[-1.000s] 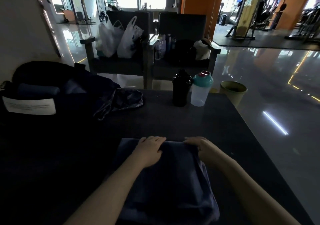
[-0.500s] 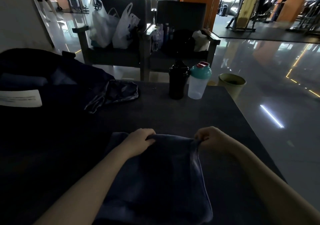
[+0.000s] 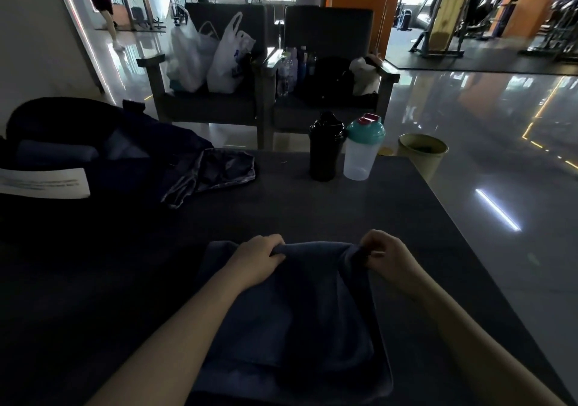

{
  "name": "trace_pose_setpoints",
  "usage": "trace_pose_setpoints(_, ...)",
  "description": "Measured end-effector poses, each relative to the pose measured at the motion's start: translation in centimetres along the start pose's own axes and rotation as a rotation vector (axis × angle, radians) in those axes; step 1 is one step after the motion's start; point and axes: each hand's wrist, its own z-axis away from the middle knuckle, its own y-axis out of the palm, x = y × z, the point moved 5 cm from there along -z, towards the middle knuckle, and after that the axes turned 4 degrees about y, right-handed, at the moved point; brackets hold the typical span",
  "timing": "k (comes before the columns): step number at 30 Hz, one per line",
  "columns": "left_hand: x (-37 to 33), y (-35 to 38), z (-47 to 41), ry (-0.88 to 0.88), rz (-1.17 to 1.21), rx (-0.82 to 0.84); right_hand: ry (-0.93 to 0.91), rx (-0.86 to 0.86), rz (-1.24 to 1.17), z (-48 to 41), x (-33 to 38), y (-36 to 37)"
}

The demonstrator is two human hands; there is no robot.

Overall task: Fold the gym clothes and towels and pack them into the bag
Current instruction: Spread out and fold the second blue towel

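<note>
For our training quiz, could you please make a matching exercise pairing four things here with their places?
Things: 1 blue towel; 2 black bottle; 3 white paper; 4 bin.
Places: A on the floor past the table; B gripped by left hand and right hand; C on the dark bag; D beside the teal-lidded shaker.
Pairs: 1-B, 2-D, 3-C, 4-A.

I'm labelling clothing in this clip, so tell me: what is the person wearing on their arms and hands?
Nothing shows on either. The left hand and right hand are bare: no gloves, and no ring is visible. The left forearm and right forearm are uncovered down to the frame's bottom edge, with no sleeve, watch or wristband in view. The dim light could hide small details.
</note>
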Motion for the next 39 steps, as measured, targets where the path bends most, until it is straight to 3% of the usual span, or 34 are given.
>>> trace_pose_setpoints(3, 0.0, 0.1, 0.1, -0.010, -0.007, -0.016, -0.019, 0.149, -0.036, 0.2, 0.1, 0.5)
trace_pose_setpoints(5, -0.1, 0.0, 0.1, -0.009, -0.010, -0.016, -0.029, 0.163, -0.035, 0.3, 0.2, 0.5)
trace_pose_setpoints(11, -0.1, -0.1, -0.1, -0.003, -0.008, 0.012, -0.084, -0.119, 0.070, 0.1, 0.8, -1.8)
trace_pose_setpoints(16, -0.5, 0.2, 0.2, 0.002, -0.051, -0.027, -0.017, -0.182, 0.142, 0.5, 0.2, -0.7)
trace_pose_setpoints(20, -1.0, 0.7, 1.6, 0.076, -0.237, -0.103, -0.014, -0.313, 0.236, 3.5, 1.4, -0.2)
trace_pose_setpoints(25, 0.0, 1.3, 4.5, -0.005, -0.299, -0.161, 0.062, -0.142, 0.277, 7.2, 0.7, 3.4)
trace_pose_setpoints(32, 4.0, 1.9, 7.6, -0.202, -0.358, -0.029, 0.131, -0.190, 0.216, 7.6, 0.1, 3.4)
trace_pose_setpoints(36, 3.8, 2.1, 7.2, -0.191, -0.371, -0.077, 0.088, -0.220, 0.498, 8.5, 1.6, 4.4)
trace_pose_setpoints(39, 3.8, 2.0, 6.6, -0.175, -0.380, -0.081, -0.023, 0.011, 0.579, 9.2, 2.0, 7.4)
